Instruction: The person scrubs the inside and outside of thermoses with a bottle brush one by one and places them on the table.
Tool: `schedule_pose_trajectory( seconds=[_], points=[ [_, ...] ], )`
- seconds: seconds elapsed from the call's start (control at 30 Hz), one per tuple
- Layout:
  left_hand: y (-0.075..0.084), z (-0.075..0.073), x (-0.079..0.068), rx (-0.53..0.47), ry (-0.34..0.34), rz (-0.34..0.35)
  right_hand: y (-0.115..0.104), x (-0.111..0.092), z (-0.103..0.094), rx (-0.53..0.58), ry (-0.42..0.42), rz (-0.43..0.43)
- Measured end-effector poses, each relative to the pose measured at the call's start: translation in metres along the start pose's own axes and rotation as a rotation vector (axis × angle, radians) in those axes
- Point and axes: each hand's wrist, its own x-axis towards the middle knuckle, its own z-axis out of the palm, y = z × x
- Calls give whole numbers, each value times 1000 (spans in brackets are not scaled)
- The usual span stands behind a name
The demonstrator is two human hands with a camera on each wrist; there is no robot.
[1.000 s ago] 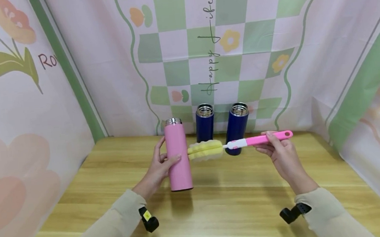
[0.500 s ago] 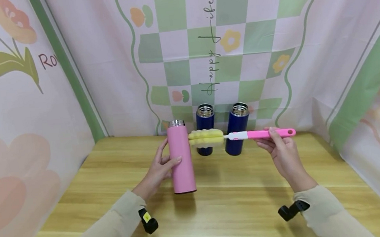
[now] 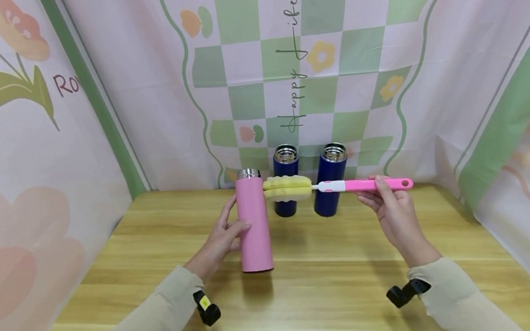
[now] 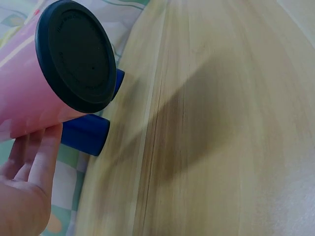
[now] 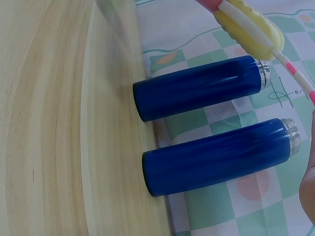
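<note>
My left hand (image 3: 217, 244) grips a pink thermos bottle (image 3: 254, 230), its steel mouth uncapped and pointing up. In the left wrist view the bottle's dark base (image 4: 78, 56) is held above the table. My right hand (image 3: 397, 219) holds a bottle brush by its pink handle (image 3: 372, 185), thumb on top. The brush lies level, and its yellow sponge head (image 3: 288, 187) is beside the upper side of the pink bottle; whether they touch I cannot tell. Behind the brush stand two dark blue thermos bottles, one on the left (image 3: 287, 206) and one on the right (image 3: 328, 202), both uncapped.
A wooden table (image 3: 326, 309) spans the front. Behind it hangs a checked cloth backdrop (image 3: 325, 95) near the blue bottles, with patterned cloth on both sides. A black wrist camera (image 3: 208, 310) sits on the left wrist, another (image 3: 404, 294) on the right.
The pink bottle has shifted slightly right and down in the head view. The brush has risen along its side, from about mid-height to near the top, and lies more level.
</note>
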Motion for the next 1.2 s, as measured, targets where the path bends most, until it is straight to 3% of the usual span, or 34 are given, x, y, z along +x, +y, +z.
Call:
schedule_pose_trajectory(
  seconds=[0.37, 0.7, 1.0, 1.2],
  points=[
    [3, 3, 4, 19, 0, -41, 1, -1, 2, 45, -32, 5],
    [3, 2, 4, -22, 16, -20, 0, -5, -1, -56, -44, 19],
    [2, 1, 3, -87, -13, 21, 1, -10, -7, 6, -89, 52],
    [4, -1, 5, -51, 7, 14, 0, -14, -12, 9, -120, 72]
  ],
)
